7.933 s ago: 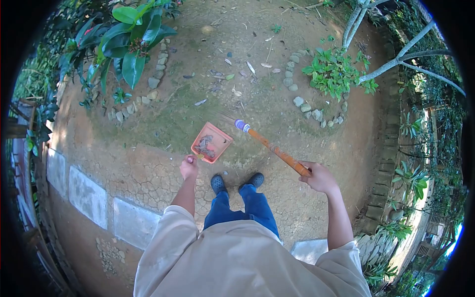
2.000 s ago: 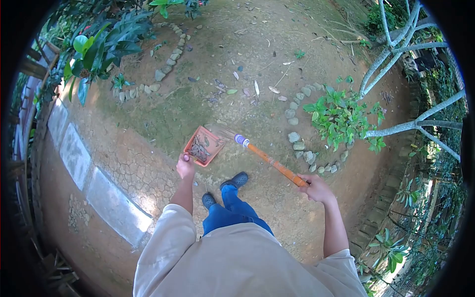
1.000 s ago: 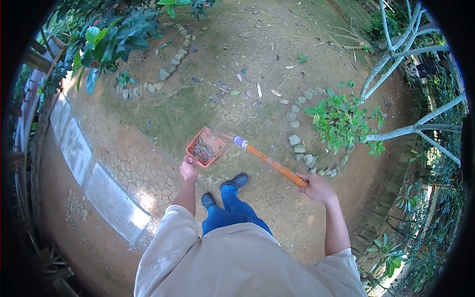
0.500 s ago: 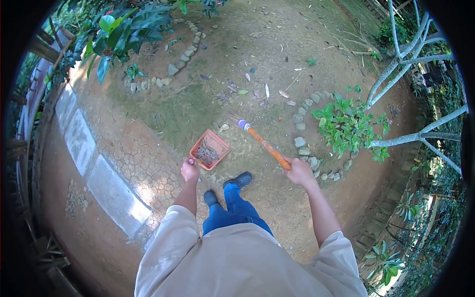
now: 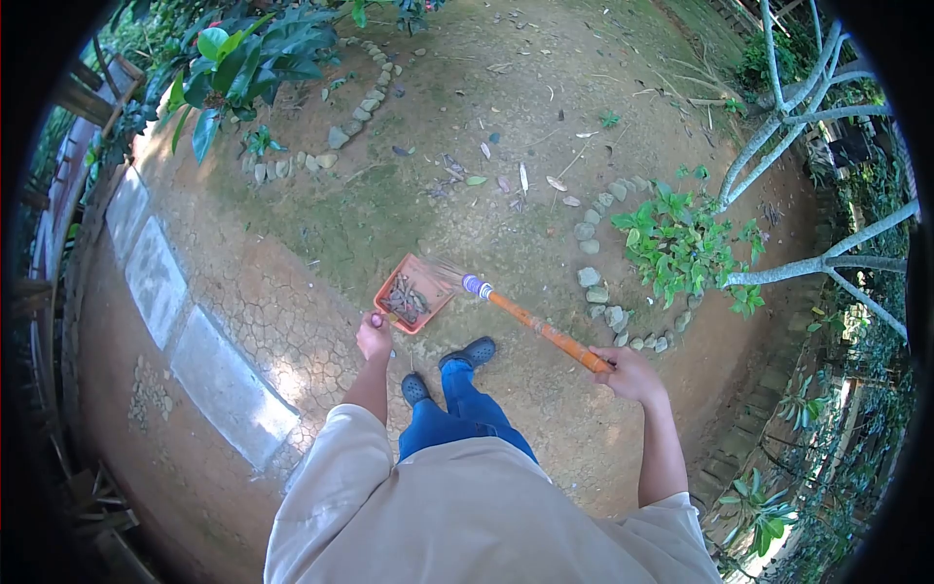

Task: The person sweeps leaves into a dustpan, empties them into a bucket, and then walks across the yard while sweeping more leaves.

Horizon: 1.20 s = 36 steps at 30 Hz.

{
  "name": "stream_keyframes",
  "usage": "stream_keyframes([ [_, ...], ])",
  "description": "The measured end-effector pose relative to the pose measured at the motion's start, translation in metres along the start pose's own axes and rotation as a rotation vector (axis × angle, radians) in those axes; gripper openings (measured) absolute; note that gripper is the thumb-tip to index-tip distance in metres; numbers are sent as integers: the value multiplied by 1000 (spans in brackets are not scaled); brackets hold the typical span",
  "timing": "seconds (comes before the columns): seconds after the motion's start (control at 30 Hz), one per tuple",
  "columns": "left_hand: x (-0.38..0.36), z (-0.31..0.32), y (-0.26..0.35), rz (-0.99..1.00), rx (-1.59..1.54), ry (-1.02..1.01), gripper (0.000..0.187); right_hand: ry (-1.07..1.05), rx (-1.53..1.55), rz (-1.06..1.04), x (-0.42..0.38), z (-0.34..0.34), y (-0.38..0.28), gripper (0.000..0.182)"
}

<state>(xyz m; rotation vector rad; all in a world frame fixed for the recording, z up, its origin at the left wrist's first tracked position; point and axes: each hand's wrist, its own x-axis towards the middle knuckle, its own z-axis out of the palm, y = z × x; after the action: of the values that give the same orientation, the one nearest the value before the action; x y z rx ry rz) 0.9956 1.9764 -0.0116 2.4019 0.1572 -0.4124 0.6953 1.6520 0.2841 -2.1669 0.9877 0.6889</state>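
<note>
My right hand (image 5: 630, 375) grips the end of an orange broom handle (image 5: 535, 323). Purple and white binding joins it to thin bristles (image 5: 444, 273), which spread at the open right edge of a dustpan. That red-orange dustpan (image 5: 428, 310) rests on the soil in front of my shoes, with dry leaves (image 5: 404, 297) gathered in its left part. My left hand (image 5: 373, 336) is closed around the dustpan's handle, most of it hidden by the fingers.
Stone borders curve around a leafy shrub (image 5: 676, 238) at right and plants (image 5: 238, 73) at upper left. Pale branches (image 5: 788, 273) reach in from the right. Concrete slabs (image 5: 229, 375) line the left. Scattered leaves (image 5: 525, 178) lie on the ground ahead.
My right hand has moved right and toward me. The broom's bristles have swung down and left to the dustpan's edge. My left hand and the dustpan stay in place.
</note>
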Motion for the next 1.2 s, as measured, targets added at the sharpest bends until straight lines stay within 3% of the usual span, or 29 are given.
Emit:
stream_keyframes([
  [0.23,7,13,-9,76,-54,-21,26,117,45,101,-3,0,6,57],
  [0.47,6,34,24,121,-52,-49,23,273,-54,154,27,10,35,54],
  [0.67,9,52,39,141,9,-59,20,186,-157,169,56,25,52,53],
  [0.87,7,61,46,125,26,-128,21,-3,19,246,5,8,38,57],
  [1.07,6,54,27,143,-8,-126,19,-38,265,299,-43,4,30,58],
  [1.2,0,34,14,152,-17,-99,21,61,304,255,-53,16,32,58],
])
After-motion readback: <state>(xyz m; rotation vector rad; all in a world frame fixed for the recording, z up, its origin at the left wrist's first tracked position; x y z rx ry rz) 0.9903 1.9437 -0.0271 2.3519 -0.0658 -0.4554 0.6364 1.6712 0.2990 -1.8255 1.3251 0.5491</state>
